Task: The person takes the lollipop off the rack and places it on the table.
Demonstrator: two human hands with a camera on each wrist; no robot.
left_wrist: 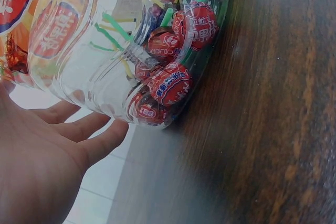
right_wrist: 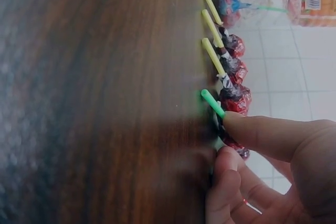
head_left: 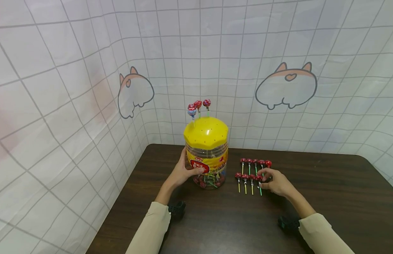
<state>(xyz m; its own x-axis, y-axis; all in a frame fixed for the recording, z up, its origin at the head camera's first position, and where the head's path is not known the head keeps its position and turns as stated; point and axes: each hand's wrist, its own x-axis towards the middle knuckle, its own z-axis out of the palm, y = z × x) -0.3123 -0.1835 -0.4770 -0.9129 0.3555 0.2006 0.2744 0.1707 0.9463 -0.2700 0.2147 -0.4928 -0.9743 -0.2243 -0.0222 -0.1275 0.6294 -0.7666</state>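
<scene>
A clear plastic jar (head_left: 220, 150) with a yellow scalloped lid (head_left: 206, 134) stands upright on the table. My left hand (head_left: 180, 173) grips its left side, thumb across the printed label. Through the jar's wall, wrapped lollipops (left_wrist: 170, 83) show at the bottom. Several more lollipops (head_left: 206, 103) stick up from holes at the lid's back left. Right of the jar lie two rows of lollipops with red wrappers. At the near row's right end, my right hand (head_left: 277, 181) pinches a lollipop with a green stick (right_wrist: 211, 101) between thumb and fingers, low at the table surface.
The far row of lollipops (head_left: 249, 161) lies just behind the near row (head_left: 245, 177), close to my right fingers. A dark wooden table (head_left: 228, 225) carries everything. White grid-patterned cloth (head_left: 234, 70) hangs behind the table and along its left side.
</scene>
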